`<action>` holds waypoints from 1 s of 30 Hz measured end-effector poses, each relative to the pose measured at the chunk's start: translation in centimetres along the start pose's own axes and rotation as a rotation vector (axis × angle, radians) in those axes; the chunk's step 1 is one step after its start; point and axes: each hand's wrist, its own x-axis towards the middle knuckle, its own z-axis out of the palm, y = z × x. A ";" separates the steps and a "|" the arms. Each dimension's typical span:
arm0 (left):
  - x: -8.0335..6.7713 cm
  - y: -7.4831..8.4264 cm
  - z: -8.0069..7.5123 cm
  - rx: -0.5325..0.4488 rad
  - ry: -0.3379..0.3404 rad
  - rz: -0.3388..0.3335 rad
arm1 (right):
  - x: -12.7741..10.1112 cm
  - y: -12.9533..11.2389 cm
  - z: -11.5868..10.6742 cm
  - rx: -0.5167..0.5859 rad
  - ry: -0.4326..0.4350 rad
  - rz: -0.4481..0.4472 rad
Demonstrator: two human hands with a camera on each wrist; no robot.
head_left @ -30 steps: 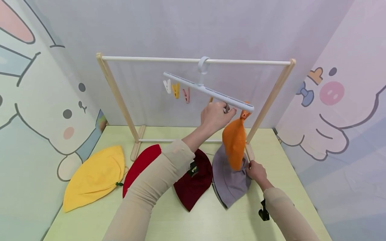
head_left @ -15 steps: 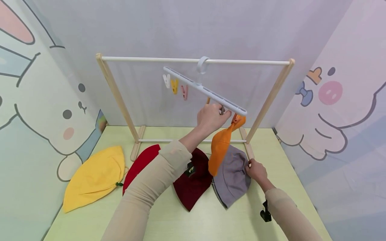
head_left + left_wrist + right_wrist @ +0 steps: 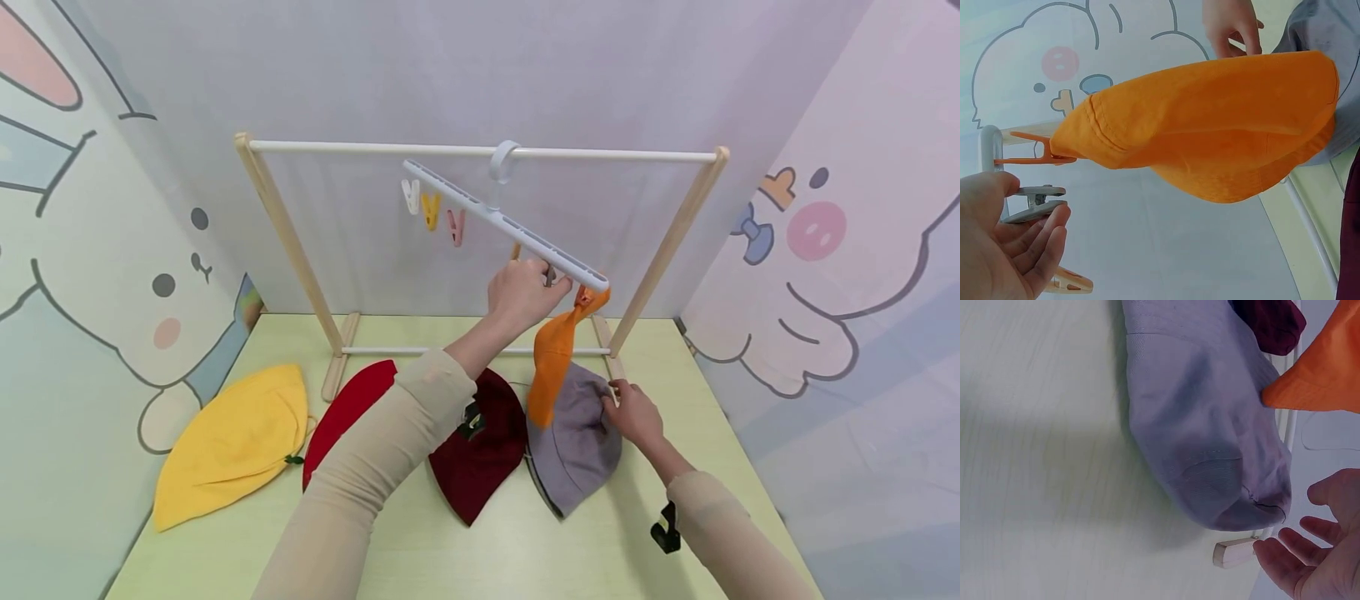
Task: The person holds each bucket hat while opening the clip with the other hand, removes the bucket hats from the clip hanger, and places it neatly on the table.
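A pale blue hanger (image 3: pixel 517 236) hangs by its hook from the rack's rail and slants down to the right. My left hand (image 3: pixel 520 296) pinches a grey clothespin (image 3: pixel 1036 203) under it, with nothing between that clothespin's tips. Beside it, an orange clothespin (image 3: pixel 1035 154) grips the end of an orange bucket hat (image 3: pixel 553 358), which dangles over a grey-purple bucket hat (image 3: pixel 573 446) on the table. My right hand (image 3: pixel 633 414) is beside this lower hat's upper right edge. In the right wrist view its fingers are spread and hold nothing.
White, yellow and pink clothespins (image 3: pixel 456 227) hang along the hanger's left half. A wooden rack (image 3: pixel 292 242) with a white rail (image 3: pixel 360 147) stands behind. Yellow (image 3: pixel 236 446), red (image 3: pixel 348 408) and maroon hats (image 3: pixel 480 475) lie on the table (image 3: pixel 525 558).
The hanger's right end has swung down and nearer, and the orange hat has swung left, then slightly back. My right hand's fingers have loosened from the grey-purple hat. The left still pinches the grey clothespin.
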 end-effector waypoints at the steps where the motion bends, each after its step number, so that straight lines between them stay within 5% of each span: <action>1: 0.0 0.0 0.0 0.003 -0.001 -0.001 | 0.0 -0.1 -0.1 0.004 0.008 -0.007; 30: 0.2 -0.9 0.2 0.017 -0.023 -0.028 | -0.9 -4.0 -3.4 0.184 0.134 -0.191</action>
